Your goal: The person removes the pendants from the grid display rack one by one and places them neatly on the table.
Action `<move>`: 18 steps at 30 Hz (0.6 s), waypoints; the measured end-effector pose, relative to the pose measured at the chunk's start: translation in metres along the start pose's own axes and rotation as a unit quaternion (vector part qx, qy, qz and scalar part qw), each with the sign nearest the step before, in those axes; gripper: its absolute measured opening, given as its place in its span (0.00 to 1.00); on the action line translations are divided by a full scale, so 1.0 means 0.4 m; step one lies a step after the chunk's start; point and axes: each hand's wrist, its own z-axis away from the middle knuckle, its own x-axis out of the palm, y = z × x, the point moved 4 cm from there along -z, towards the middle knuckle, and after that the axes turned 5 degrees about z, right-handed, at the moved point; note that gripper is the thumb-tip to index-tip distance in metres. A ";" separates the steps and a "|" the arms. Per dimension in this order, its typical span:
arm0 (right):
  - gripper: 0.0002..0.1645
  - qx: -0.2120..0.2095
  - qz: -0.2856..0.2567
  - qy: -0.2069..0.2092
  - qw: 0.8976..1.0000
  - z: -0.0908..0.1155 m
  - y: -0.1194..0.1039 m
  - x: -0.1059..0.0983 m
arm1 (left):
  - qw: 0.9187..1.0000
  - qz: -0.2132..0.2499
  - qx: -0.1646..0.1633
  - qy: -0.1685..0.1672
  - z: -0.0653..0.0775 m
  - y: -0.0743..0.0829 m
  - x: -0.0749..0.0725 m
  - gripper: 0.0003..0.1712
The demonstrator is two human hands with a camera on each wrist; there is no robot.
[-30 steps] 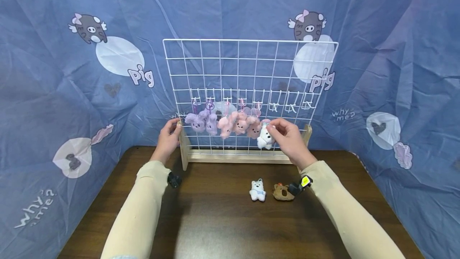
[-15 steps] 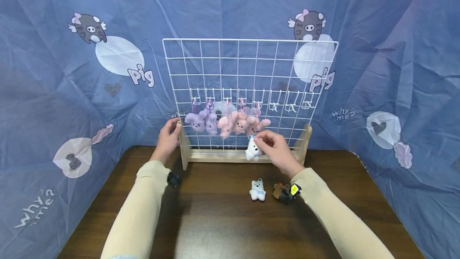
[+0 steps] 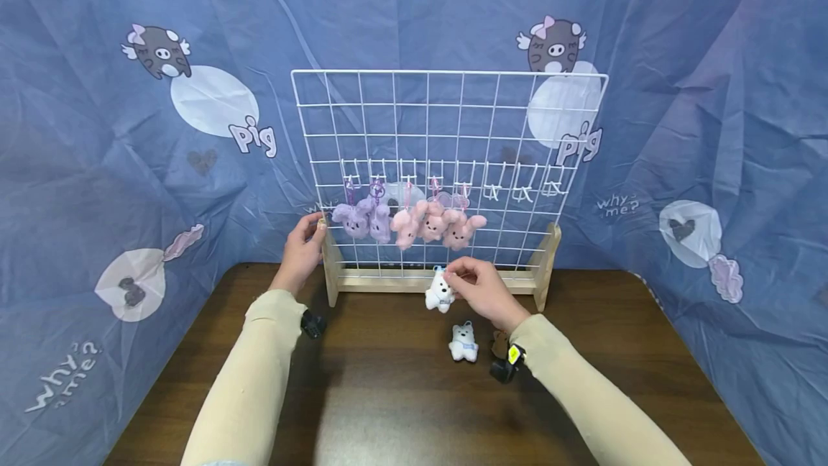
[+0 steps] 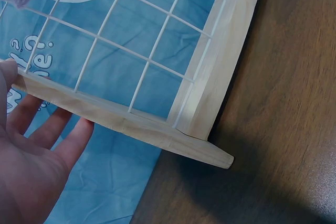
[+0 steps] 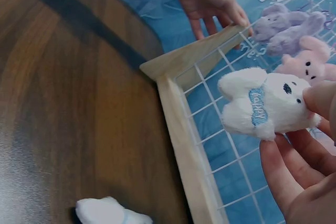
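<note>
A white plush bear keychain point(image 3: 440, 290) with a blue band is pinched by my right hand point(image 3: 481, 292), low in front of the rack. In the right wrist view the bear point(image 5: 268, 103) lies sideways between thumb and fingers. My left hand point(image 3: 302, 247) grips the left wooden upright point(image 4: 121, 121) of the white wire grid rack point(image 3: 446, 104), thumb on one side, fingers on the other. From the rack's hooks hang two purple plush keychains point(image 3: 353, 220) and three pink plush keychains point(image 3: 460, 229).
On the brown table point(image 3: 382, 394) lies a second white plush bear point(image 3: 463, 342). Beside it a brown plush point(image 3: 499, 344) is partly hidden behind the right wrist camera. Bare white hooks point(image 3: 522, 193) stick out at the rack's right. Blue cloth point(image 3: 711, 128) surrounds the table.
My right hand has carried the white bear down and left, from beside the pink plushes to the rack's base. The left hand has stayed on the upright.
</note>
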 end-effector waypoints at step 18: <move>0.06 -0.010 0.101 -0.026 0.994 0.023 0.096 0.081 | 1.000 0.004 0.001 -0.003 0.000 0.000 0.000 0.25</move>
